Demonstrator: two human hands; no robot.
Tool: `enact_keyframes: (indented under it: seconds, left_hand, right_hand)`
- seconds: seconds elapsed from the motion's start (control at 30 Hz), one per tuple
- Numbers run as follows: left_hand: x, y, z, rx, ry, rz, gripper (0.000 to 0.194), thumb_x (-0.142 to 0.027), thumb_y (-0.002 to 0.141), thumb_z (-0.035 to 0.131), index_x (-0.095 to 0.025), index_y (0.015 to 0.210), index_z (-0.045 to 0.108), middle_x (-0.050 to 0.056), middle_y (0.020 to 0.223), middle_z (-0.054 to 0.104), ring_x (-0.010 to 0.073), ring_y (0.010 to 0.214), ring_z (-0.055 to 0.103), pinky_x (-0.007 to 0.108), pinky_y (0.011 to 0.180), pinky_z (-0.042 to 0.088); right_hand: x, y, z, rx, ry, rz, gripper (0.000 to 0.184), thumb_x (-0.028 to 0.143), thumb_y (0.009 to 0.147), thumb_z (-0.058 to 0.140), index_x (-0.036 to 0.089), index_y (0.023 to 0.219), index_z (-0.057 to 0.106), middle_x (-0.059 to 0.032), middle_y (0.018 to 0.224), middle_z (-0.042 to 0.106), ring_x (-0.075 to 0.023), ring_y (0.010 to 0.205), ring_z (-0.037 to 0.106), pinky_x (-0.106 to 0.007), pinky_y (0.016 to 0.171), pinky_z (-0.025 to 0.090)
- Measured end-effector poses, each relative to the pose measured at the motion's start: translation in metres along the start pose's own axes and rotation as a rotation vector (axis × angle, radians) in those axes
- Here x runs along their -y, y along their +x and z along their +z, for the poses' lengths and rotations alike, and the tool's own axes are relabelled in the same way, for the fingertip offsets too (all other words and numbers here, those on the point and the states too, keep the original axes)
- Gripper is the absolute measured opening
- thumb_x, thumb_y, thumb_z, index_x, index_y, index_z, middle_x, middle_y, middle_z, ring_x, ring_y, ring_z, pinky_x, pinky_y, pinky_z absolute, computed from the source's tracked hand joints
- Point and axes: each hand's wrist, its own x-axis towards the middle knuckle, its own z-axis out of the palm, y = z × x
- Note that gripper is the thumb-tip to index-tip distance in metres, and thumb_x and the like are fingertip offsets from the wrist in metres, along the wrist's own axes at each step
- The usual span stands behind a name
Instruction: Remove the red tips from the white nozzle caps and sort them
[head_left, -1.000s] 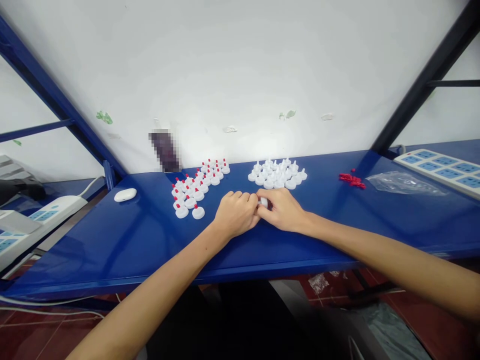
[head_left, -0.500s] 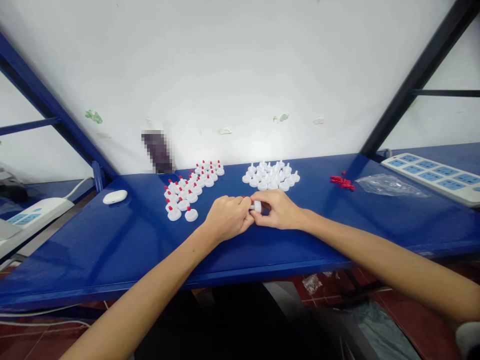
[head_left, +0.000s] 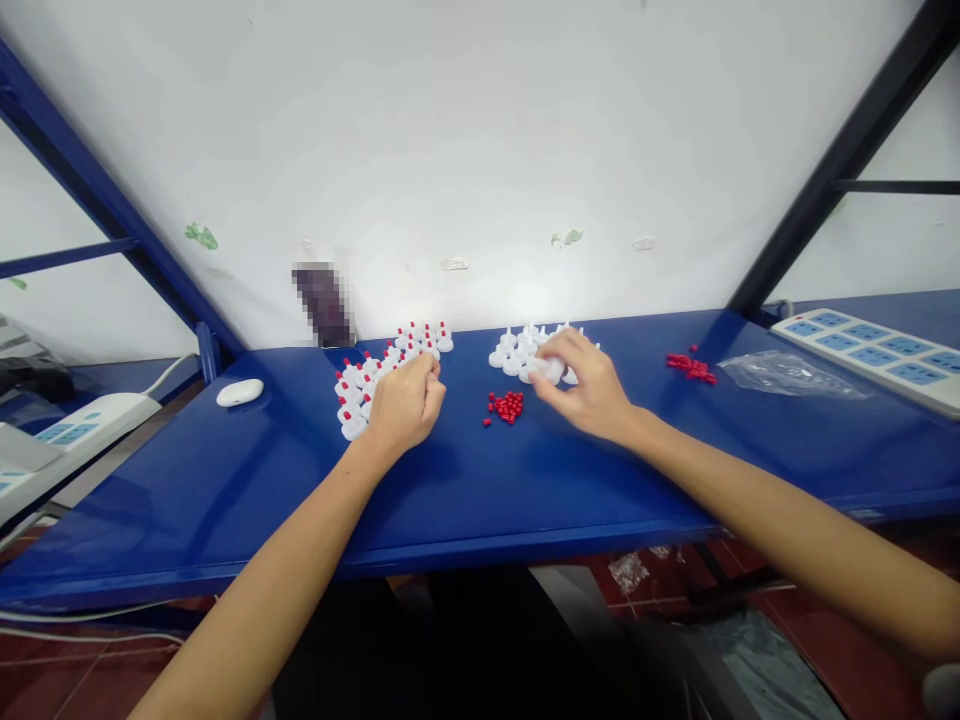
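Observation:
My left hand (head_left: 405,402) is closed, its fingers curled, over the near right side of the group of white nozzle caps with red tips (head_left: 364,372). Whatever its fingers hold, if anything, is hidden. At the near edge of the white nozzle caps without red tips (head_left: 512,352), my right hand (head_left: 589,388) has thumb and fingers closed on a slightly blurred white nozzle cap (head_left: 551,370). Between the two hands, a small pile of red tips (head_left: 506,406) lies on the blue table (head_left: 480,490).
Further red tips (head_left: 691,368) lie to the right, beside a clear plastic bag (head_left: 780,373). A power strip (head_left: 877,345) is at the far right. On the left are a white oval case (head_left: 240,392) and a pixelated dark object (head_left: 324,305) against the wall.
My hands were together around one white nozzle cap and have parted. The left moved left to the red-tipped group; the right moved to the untipped caps. The middle red pile is now uncovered.

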Motion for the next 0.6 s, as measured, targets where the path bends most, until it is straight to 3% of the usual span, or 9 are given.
enact_keyframes:
  seconds: [0.07,0.17,0.27,0.4,0.6]
  left_hand:
    - [0.001,0.001,-0.002,0.013,-0.089,0.039,0.025,-0.022,0.095,0.033,-0.017,0.096,0.058,0.005,0.086,0.063,0.0181,0.078,0.058,0.031,0.074,0.044]
    - [-0.004,0.001,0.000,0.161,-0.147,0.135,0.030,-0.029,0.100,0.034,-0.017,0.108,0.061,0.007,0.099,0.061,0.0179,0.088,0.058,0.031,0.083,0.047]
    - [-0.009,-0.001,0.008,0.275,-0.143,0.182,0.032,-0.030,0.100,0.038,-0.018,0.112,0.065,0.007,0.102,0.058,0.0179,0.089,0.058,0.033,0.084,0.049]
    - [-0.012,-0.005,0.018,0.346,-0.133,0.217,0.030,-0.025,0.097,0.043,-0.017,0.111,0.068,0.008,0.103,0.058,0.0181,0.091,0.059,0.033,0.086,0.050]
    - [-0.013,-0.005,0.018,0.409,-0.167,0.195,0.031,-0.026,0.097,0.044,-0.021,0.117,0.068,0.007,0.108,0.060,0.0186,0.099,0.060,0.034,0.092,0.050]
  right_hand:
    - [-0.007,0.003,-0.003,-0.025,-0.049,0.119,0.013,0.028,0.087,0.060,0.021,0.097,0.062,-0.0087,0.098,0.055,-0.0218,0.086,0.056,-0.037,0.074,0.048]
    - [-0.017,0.003,-0.003,0.020,-0.055,0.244,0.015,0.028,0.090,0.054,0.021,0.096,0.066,-0.0108,0.107,0.055,-0.0249,0.095,0.058,-0.042,0.085,0.048]
    - [-0.024,0.000,0.001,0.117,-0.021,0.268,0.019,0.026,0.091,0.050,0.022,0.098,0.067,-0.0100,0.112,0.063,-0.0270,0.103,0.061,-0.044,0.094,0.046]
    - [-0.028,-0.005,0.008,0.201,-0.019,0.312,0.024,0.030,0.091,0.054,0.021,0.111,0.060,-0.0095,0.113,0.068,-0.0272,0.101,0.062,-0.042,0.090,0.046]
    - [-0.030,-0.007,0.012,0.191,-0.076,0.250,0.015,0.029,0.090,0.055,0.020,0.097,0.064,-0.0110,0.113,0.060,-0.0275,0.110,0.056,-0.043,0.096,0.043]
